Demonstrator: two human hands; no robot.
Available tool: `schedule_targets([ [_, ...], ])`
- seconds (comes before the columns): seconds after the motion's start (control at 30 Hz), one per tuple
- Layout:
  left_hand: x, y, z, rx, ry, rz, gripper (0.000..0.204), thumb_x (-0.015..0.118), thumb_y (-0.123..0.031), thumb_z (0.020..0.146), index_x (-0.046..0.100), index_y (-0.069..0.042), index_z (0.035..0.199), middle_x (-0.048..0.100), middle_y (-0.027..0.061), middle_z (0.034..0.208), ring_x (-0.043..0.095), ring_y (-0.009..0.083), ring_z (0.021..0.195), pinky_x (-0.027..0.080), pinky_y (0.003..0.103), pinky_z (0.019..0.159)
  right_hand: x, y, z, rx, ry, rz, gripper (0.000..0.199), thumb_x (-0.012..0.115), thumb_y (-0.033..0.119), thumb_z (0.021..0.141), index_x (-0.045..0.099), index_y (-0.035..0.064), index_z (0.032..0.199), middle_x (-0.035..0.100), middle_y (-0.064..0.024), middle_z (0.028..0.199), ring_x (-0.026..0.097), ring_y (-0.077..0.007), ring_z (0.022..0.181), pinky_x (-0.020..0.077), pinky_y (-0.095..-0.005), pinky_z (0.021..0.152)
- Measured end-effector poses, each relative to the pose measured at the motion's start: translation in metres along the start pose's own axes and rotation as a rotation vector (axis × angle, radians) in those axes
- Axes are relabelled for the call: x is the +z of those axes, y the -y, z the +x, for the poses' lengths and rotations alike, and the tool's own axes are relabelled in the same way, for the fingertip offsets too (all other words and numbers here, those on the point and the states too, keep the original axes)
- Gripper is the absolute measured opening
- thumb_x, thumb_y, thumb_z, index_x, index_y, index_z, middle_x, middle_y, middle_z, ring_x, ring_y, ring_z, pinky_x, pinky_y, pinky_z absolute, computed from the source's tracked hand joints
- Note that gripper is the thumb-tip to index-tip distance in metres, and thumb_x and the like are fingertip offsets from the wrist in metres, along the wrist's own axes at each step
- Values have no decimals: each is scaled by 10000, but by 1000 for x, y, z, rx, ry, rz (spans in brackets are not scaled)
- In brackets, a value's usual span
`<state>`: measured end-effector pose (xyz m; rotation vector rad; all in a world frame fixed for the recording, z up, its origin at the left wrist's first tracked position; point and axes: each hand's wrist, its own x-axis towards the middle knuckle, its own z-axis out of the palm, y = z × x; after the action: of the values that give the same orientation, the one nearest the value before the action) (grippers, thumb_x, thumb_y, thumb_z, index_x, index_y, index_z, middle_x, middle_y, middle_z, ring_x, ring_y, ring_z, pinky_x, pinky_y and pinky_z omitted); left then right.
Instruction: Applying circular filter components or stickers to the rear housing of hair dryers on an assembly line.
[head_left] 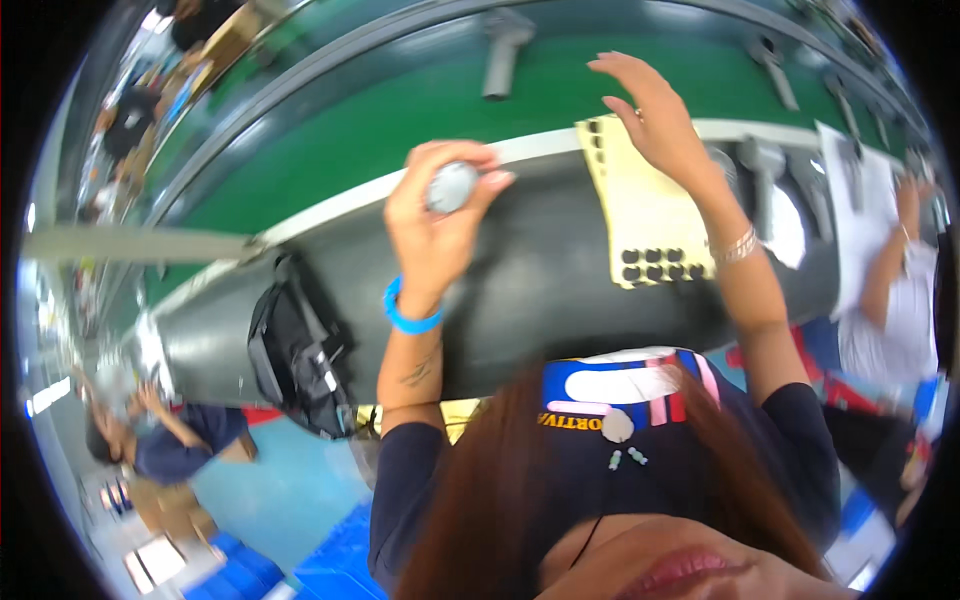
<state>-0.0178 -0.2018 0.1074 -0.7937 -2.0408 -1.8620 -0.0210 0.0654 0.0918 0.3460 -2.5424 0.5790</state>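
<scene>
My left hand (432,215), with a blue band at its wrist, is wrapped round a grey cylindrical piece (453,187). Its round end faces up, and the rest is hidden by the fingers. My right hand (655,118) is raised with thumb and fingers apart, holding nothing. It is over the far part of a yellow sheet (645,205) that carries rows of black rounded stickers (655,264). Beyond my hands, a grey hair-dryer-shaped device (503,55) lies on the green conveyor belt (400,115).
A black bag (300,345) sits at the left of the dark worktop (540,250). Several more grey devices (765,180) lie to the right, near a white sheet (850,215). A co-worker's arm (890,255) reaches in at the far right; another person (180,435) is at lower left.
</scene>
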Motion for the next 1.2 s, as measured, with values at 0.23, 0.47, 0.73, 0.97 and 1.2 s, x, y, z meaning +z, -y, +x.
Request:
schedule_targets([
  [0.23, 14, 21, -6, -55, 108, -59, 216, 723, 64, 711, 619, 0, 889, 612, 82, 861, 594, 157, 799, 481, 269, 723, -41, -23, -150, 602, -177, 5, 421, 650, 144, 838, 505, 34, 1217, 576, -157, 1177, 549, -261, 1102, 429, -326, 904],
  [0.47, 27, 20, -10, 129, 239, -88, 212, 737, 61, 701, 617, -18, 856, 610, 65, 796, 586, 161, 777, 473, 275, 691, -13, -36, -176, 514, -183, -179, 368, 623, 92, 847, 514, -22, 1179, 575, -190, 1113, 552, -330, 1042, 431, -362, 897],
  [0.73, 49, 5, -6, 284, 298, -174, 238, 756, 68, 645, 610, -46, 794, 628, 50, 775, 587, 181, 764, 446, 303, 712, -30, -14, -170, 503, -306, -328, 322, 577, 166, 894, 537, -3, 1166, 582, -161, 1097, 567, -272, 996, 437, -355, 875],
  [0.97, 126, -23, -57, 668, 656, -107, 171, 685, -122, 668, 607, -88, 816, 588, 26, 885, 546, 205, 849, 389, 385, 804, -23, 57, -162, 1015, 26, 1740, 494, 427, 307, 985, 305, 56, 1393, 582, -89, 1139, 572, -138, 966, 464, -279, 826],
  [1.2, 169, -31, -77, 706, 970, -116, 509, 771, -261, 664, 581, -106, 1110, 460, 128, 1222, 431, 323, 1159, 309, 473, 1017, -61, 40, -205, 1107, -291, 1435, 618, 550, 169, 932, 222, 81, 1448, 514, -53, 1206, 560, -91, 1003, 487, -263, 795],
])
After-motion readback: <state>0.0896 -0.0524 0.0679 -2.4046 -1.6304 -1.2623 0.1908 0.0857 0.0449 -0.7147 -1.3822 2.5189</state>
